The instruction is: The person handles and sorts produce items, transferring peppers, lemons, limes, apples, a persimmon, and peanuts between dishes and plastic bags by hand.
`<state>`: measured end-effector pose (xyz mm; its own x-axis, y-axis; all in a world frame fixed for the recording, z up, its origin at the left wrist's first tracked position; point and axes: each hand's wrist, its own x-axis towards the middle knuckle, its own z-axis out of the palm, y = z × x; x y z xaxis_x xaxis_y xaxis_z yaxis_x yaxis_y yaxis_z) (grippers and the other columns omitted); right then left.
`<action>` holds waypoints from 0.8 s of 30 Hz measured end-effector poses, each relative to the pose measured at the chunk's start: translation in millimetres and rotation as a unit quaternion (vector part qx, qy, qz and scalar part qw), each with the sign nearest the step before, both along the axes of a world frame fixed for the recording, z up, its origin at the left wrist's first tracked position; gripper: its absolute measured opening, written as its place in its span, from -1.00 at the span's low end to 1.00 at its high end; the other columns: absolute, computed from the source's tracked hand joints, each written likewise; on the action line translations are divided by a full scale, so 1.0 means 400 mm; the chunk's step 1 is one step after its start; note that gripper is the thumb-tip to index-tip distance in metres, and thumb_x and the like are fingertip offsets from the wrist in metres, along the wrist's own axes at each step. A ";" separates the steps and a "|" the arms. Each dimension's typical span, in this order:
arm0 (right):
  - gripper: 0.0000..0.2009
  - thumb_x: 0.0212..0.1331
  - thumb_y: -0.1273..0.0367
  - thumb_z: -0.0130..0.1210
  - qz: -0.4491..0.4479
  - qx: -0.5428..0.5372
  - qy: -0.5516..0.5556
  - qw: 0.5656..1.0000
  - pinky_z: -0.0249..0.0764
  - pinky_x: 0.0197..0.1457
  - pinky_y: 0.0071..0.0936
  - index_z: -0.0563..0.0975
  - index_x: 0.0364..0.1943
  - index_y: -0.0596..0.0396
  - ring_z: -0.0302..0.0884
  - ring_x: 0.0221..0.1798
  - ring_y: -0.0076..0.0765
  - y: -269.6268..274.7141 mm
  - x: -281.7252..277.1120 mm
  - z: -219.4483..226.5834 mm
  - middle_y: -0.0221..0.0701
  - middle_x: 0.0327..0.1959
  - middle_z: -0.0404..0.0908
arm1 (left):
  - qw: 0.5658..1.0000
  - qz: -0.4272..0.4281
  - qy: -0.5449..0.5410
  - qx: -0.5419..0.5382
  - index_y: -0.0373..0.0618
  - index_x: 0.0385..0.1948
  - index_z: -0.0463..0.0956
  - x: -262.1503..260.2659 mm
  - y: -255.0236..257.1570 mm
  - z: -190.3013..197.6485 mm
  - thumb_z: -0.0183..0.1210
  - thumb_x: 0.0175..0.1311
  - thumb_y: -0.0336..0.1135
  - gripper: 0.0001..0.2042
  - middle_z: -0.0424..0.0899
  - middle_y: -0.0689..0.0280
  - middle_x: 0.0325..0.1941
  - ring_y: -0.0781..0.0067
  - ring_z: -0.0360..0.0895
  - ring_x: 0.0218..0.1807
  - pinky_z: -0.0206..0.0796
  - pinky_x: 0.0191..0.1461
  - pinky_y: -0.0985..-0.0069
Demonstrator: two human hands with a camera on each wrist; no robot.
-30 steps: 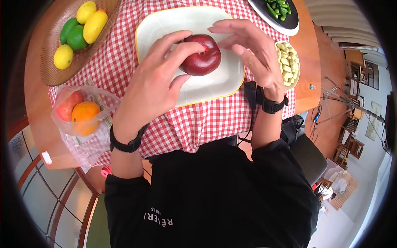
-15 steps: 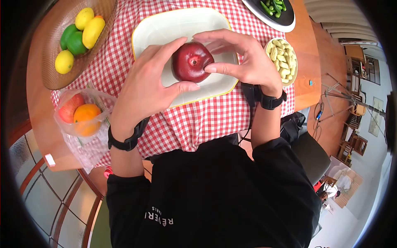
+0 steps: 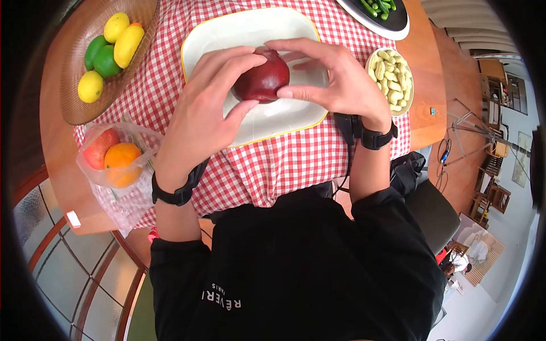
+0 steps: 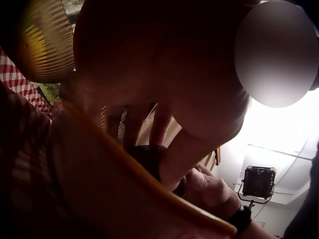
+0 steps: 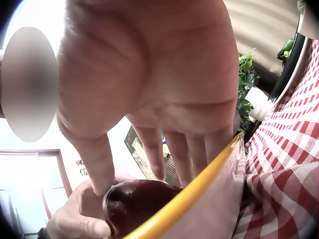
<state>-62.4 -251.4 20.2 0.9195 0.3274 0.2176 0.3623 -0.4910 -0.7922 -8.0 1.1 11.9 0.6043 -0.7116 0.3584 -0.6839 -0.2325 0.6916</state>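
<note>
A dark red apple (image 3: 263, 80) is held between two hands over a white tray with a yellow rim (image 3: 267, 126). My left hand (image 3: 207, 99) grips its left side, fingers over the far top and the thumb at the near edge. From the right, my right hand (image 3: 347, 82) has its thumb against the apple, its fingers reaching around the far side. In the right wrist view the apple (image 5: 142, 204) shows below the right thumb and beyond the rim. The left wrist view is dark, with the apple (image 4: 147, 157) partly hidden behind the left thumb.
Lemons and green citrus lie in a brown ribbed basket (image 3: 77, 111) at the far left. A plastic bag with an apple and an orange (image 3: 122, 163) sits nearer. To the right stand a bowl of peanuts (image 3: 391, 80) and a plate of green peppers (image 3: 401, 25). A checked cloth (image 3: 284, 170) lies underneath.
The apple has turned, so its dimple has tipped from facing up to the far side. My right hand, apart from it at first, has come in against it. The left fingers have shifted over its top.
</note>
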 end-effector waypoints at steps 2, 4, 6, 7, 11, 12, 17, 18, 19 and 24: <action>-0.35 0.08 0.22 0.54 -0.033 -0.003 0.047 0.998 0.65 0.23 -0.20 0.58 0.28 0.12 0.77 0.08 -0.03 0.005 -0.001 0.011 -0.15 0.11 0.76 | 1.000 -0.006 0.010 0.000 -0.13 0.22 0.55 -0.006 0.000 0.001 0.44 0.10 -0.50 -0.45 0.62 0.11 0.30 0.02 0.56 0.33 0.39 0.40 0.25; -0.35 0.09 0.21 0.53 -0.028 -0.007 0.048 0.998 0.66 0.21 -0.18 0.58 0.28 0.12 0.77 0.09 -0.02 0.004 0.002 0.015 -0.14 0.10 0.76 | 1.000 -0.008 0.012 -0.003 -0.14 0.20 0.56 -0.002 -0.001 0.009 0.44 0.09 -0.52 -0.45 0.62 0.12 0.30 0.03 0.56 0.34 0.39 0.41 0.26; -0.36 0.08 0.22 0.53 -0.017 -0.019 0.034 0.999 0.67 0.21 -0.18 0.58 0.28 0.09 0.78 0.07 -0.01 0.003 0.002 0.006 -0.15 0.09 0.77 | 0.998 -0.018 0.052 -0.019 -0.14 0.23 0.55 0.001 0.008 0.011 0.44 0.17 -0.45 -0.48 0.63 0.13 0.29 0.05 0.56 0.35 0.39 0.41 0.26; -0.33 0.05 0.26 0.54 -0.006 -0.007 0.042 0.999 0.65 0.25 -0.18 0.57 0.31 0.05 0.75 0.13 -0.02 0.002 0.001 0.007 -0.20 0.14 0.75 | 0.998 -0.017 0.053 -0.017 -0.14 0.23 0.55 0.003 0.011 0.007 0.44 0.17 -0.45 -0.48 0.63 0.13 0.29 0.05 0.56 0.35 0.39 0.41 0.26; -0.23 -0.02 0.50 0.54 0.013 0.001 0.044 0.999 0.56 0.44 -0.14 0.51 0.41 0.06 0.59 0.38 -0.12 0.005 -0.006 0.021 -0.27 0.40 0.59 | 0.998 0.043 0.041 0.011 -0.15 0.30 0.51 -0.002 0.008 -0.004 0.45 0.26 -0.30 -0.44 0.63 0.06 0.26 0.02 0.58 0.31 0.38 0.40 0.22; -0.23 -0.02 0.50 0.54 0.012 0.000 0.044 0.999 0.56 0.44 -0.14 0.51 0.41 0.06 0.59 0.38 -0.12 0.004 -0.008 0.020 -0.27 0.40 0.59 | 0.998 0.052 0.025 0.038 -0.15 0.33 0.50 -0.004 0.007 0.002 0.45 0.27 -0.25 -0.42 0.63 0.04 0.25 0.01 0.58 0.29 0.38 0.39 0.20; -0.30 0.06 0.47 0.49 0.014 0.031 0.015 0.999 0.59 0.39 -0.13 0.52 0.38 0.06 0.61 0.35 -0.10 0.011 -0.003 0.020 -0.26 0.36 0.61 | 0.997 0.049 0.034 0.054 -0.13 0.36 0.46 -0.005 0.011 0.004 0.49 0.19 -0.28 -0.34 0.61 0.02 0.26 0.00 0.56 0.30 0.37 0.39 0.19; -0.35 0.10 0.41 0.48 -0.002 0.054 0.007 0.999 0.63 0.33 -0.15 0.55 0.35 0.03 0.65 0.29 -0.09 0.012 -0.005 0.016 -0.27 0.30 0.66 | 0.997 0.030 0.043 0.048 -0.12 0.36 0.46 -0.005 0.011 0.007 0.50 0.15 -0.33 -0.32 0.61 0.05 0.27 0.00 0.55 0.31 0.37 0.39 0.20; -0.39 0.14 0.37 0.47 -0.004 0.056 -0.011 0.998 0.64 0.31 -0.16 0.56 0.33 0.07 0.68 0.27 -0.11 0.010 0.000 0.010 -0.26 0.30 0.67 | 0.997 0.030 0.047 0.048 -0.12 0.36 0.46 -0.006 0.008 0.007 0.50 0.15 -0.33 -0.32 0.61 0.05 0.27 0.00 0.55 0.31 0.37 0.39 0.20; -0.42 0.16 0.32 0.46 -0.039 0.037 0.015 0.998 0.65 0.29 -0.19 0.58 0.30 0.12 0.73 0.18 -0.09 0.012 0.001 0.013 -0.20 0.21 0.72 | 1.000 0.010 -0.007 0.006 -0.10 0.33 0.48 -0.009 -0.012 -0.003 0.52 -0.04 -0.51 -0.25 0.60 0.14 0.31 0.00 0.53 0.32 0.40 0.38 0.21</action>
